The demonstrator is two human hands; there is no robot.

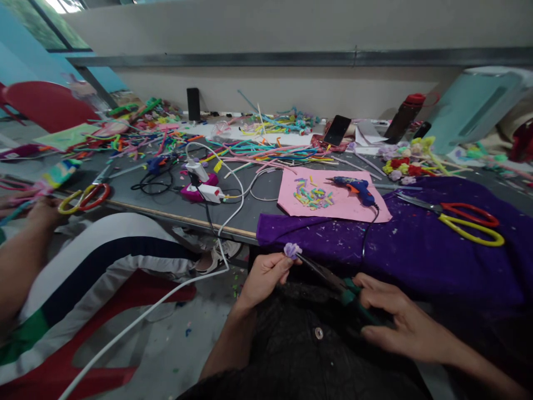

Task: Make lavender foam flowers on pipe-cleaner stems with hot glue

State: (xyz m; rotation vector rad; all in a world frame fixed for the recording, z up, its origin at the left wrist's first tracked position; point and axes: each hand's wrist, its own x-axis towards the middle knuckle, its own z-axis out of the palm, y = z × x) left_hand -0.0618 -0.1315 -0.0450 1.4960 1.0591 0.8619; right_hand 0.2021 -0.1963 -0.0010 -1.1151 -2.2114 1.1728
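My left hand (264, 276) pinches a small lilac pipe-cleaner flower (292, 250) just below the table edge. My right hand (395, 318) grips the green handles of a pair of pliers (333, 279), whose dark jaws reach up to the flower. Both hands hover over my lap, in front of a purple cloth (416, 250) draped over the table. On the cloth lie red and yellow scissors (462, 219). A blue glue gun (353, 188) rests on a pink sheet (353, 208) with several short coloured pipe-cleaner bits (312, 196).
Another person sits at the left, a hand (41, 211) near red and yellow scissors (85, 197). Piles of coloured pipe cleaners (250, 147), a power strip (202, 189) with white cable, two phones (336, 130), finished flowers (406, 161), a bottle (403, 116) and a pale green box (474, 105) crowd the table.
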